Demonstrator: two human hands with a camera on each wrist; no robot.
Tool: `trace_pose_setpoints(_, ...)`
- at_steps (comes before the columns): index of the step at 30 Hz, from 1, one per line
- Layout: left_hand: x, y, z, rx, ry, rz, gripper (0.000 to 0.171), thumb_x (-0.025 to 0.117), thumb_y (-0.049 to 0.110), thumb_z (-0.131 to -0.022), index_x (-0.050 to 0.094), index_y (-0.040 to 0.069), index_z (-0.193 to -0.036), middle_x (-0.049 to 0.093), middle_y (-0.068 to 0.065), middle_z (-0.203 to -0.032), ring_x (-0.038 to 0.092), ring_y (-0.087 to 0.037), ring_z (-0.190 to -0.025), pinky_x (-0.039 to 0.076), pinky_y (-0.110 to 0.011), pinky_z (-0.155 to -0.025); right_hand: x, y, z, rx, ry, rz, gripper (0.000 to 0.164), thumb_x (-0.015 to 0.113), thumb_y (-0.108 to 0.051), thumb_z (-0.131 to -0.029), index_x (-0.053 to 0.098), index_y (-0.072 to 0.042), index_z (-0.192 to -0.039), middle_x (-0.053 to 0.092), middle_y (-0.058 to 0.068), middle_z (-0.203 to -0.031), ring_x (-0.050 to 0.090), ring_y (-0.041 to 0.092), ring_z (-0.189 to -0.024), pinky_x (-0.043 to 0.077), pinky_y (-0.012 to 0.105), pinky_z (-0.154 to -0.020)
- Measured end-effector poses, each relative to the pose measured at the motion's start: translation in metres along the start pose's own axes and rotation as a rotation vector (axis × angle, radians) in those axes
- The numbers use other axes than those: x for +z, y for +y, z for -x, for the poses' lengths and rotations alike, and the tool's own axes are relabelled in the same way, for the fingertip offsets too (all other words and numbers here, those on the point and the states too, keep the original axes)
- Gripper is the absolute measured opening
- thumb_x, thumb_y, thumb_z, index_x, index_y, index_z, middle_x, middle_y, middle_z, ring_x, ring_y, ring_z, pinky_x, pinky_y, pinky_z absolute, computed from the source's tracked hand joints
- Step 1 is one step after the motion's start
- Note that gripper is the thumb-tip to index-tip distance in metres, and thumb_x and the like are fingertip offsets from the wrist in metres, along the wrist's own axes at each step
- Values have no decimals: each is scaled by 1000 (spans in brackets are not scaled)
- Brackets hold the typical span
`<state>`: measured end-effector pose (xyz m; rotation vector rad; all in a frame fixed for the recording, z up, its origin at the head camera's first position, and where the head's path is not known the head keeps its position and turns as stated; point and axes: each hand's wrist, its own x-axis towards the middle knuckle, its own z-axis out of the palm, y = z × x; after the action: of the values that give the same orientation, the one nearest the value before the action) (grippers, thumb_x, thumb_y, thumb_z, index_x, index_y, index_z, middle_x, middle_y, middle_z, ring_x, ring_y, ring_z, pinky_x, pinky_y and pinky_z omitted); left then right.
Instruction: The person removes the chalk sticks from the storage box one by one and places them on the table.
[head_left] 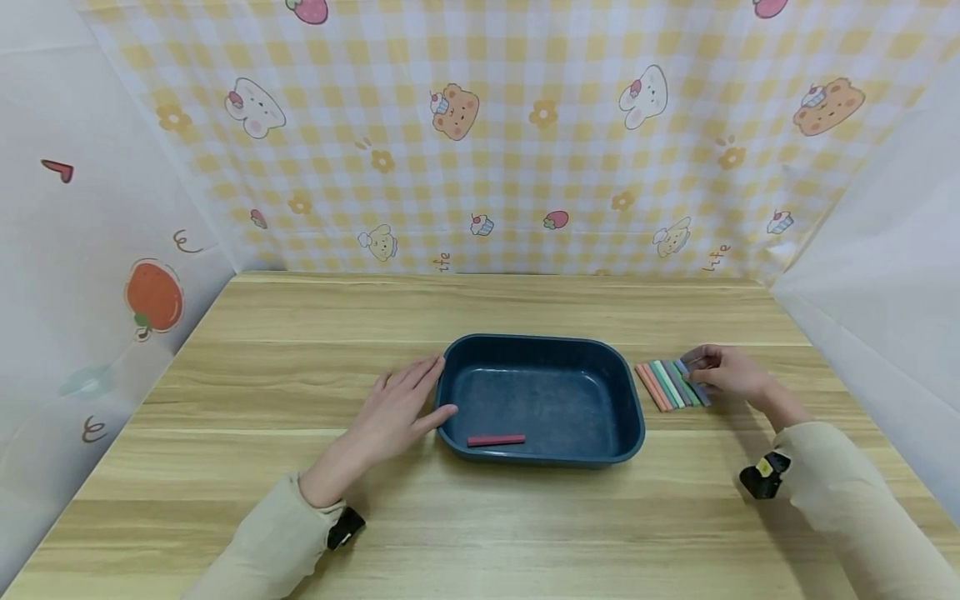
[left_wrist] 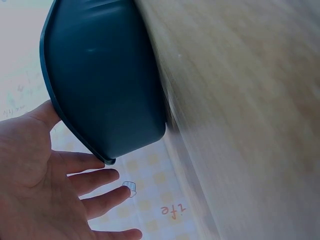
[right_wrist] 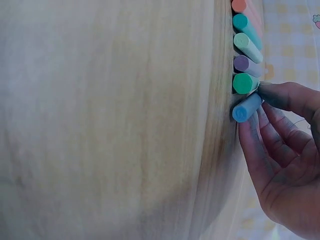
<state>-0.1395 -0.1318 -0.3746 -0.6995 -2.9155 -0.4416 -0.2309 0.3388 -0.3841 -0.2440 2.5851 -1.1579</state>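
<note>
A dark blue rectangular basin (head_left: 630, 446) sits on the wooden table, with one dark red chalk stick (head_left: 496, 440) lying inside along its near wall. My left hand (head_left: 393, 408) rests at the basin's left rim, fingers extended and thumb over the edge. Right of the basin, several coloured chalk sticks (head_left: 654, 387) lie side by side in a slanted row. At the row's right end my right hand (head_left: 723, 372) pinches a blue chalk stick (right_wrist: 243, 112) between thumb and fingers. A green chalk stick (right_wrist: 243, 83) lies right beside the blue one.
The wooden table (head_left: 480, 525) reaches back to a yellow checked cloth (head_left: 510, 167) with cartoon prints. White cloth walls (head_left: 885, 250) stand along the left and right sides. A black wrist device (head_left: 765, 475) is worn on each forearm.
</note>
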Motion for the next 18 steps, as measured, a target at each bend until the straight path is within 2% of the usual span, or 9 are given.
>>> trace_pose_setpoints(18, -2, 1, 0, -9, -12, 16, 66, 47, 46, -88, 33, 3, -136, 33, -12, -137, 28, -30, -124, 19, -58, -93, -3, 1, 2, -22, 9, 3, 34, 56, -5, -84, 47, 16, -110, 54, 15, -88, 54, 13, -72, 49, 29, -62)
